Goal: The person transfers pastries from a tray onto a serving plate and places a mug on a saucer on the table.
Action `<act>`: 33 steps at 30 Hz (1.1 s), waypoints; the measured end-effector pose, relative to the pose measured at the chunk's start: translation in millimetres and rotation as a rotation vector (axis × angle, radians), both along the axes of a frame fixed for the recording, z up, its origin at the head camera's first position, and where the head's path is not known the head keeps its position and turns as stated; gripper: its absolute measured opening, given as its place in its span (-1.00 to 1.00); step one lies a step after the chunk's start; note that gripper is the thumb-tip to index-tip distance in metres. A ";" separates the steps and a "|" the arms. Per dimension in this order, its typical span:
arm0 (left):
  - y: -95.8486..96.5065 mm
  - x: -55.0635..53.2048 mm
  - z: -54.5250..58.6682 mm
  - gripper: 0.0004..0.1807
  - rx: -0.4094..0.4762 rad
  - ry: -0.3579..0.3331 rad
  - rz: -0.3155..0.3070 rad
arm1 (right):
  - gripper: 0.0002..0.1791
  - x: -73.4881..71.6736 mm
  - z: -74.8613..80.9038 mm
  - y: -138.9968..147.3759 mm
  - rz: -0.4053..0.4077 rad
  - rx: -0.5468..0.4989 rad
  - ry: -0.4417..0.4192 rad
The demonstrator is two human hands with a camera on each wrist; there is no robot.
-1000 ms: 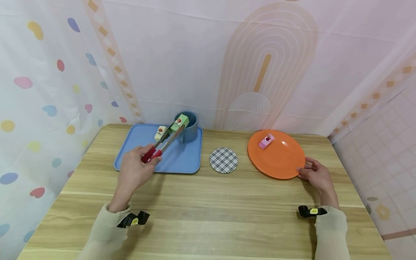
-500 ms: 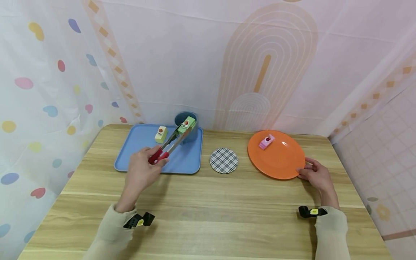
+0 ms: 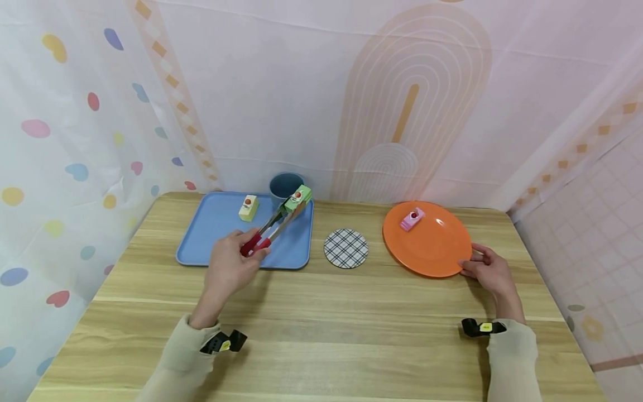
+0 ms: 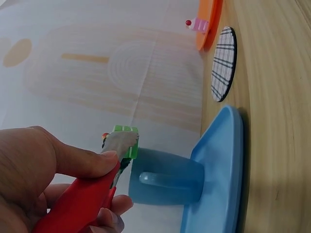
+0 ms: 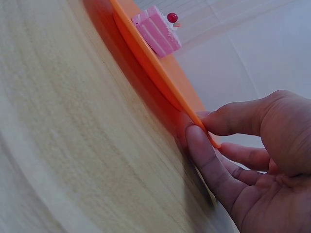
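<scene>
My left hand [image 3: 232, 265] grips red-handled metal tongs [image 3: 273, 226]. Pinched in the tongs' tips is a small green toy cake slice [image 3: 298, 198] with a red berry on top, held up in front of the blue mug [image 3: 282, 184]. The mug stands on a blue tray [image 3: 211, 245], near a pale yellow toy cake slice [image 3: 248, 207]. At the far right, my right hand [image 3: 491, 273] pinches the rim of an orange plate [image 3: 432, 257] between thumb and fingers. A pink toy cake slice [image 5: 158, 33] sits on that plate.
Between the tray and the plate lies a round checked coaster [image 3: 346, 248] on the wooden table [image 3: 341, 335]. A patterned cloth [image 3: 281, 100] hangs right behind the table's back edge.
My left hand has moved to the right with the tongs and the green cake slice, across the front of the mug. The right hand and plate stay put.
</scene>
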State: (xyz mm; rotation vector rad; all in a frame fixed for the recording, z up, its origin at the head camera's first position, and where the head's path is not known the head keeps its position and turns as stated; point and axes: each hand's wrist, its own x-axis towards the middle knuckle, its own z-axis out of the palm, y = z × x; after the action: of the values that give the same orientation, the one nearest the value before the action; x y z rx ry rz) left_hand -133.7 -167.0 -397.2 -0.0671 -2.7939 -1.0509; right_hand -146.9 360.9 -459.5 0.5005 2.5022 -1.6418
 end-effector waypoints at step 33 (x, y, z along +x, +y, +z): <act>44.0 -13.5 -16.8 -0.42 -0.016 -0.055 -0.066 | -0.17 0.5 1.1 0.0 -0.006 -0.005 -0.006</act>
State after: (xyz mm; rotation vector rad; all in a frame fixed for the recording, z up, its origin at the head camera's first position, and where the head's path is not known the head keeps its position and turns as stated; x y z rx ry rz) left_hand -147.2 -123.0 -414.0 -0.1352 -2.8675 -1.0611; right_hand -146.4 360.9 -458.5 0.5123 2.4948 -1.6454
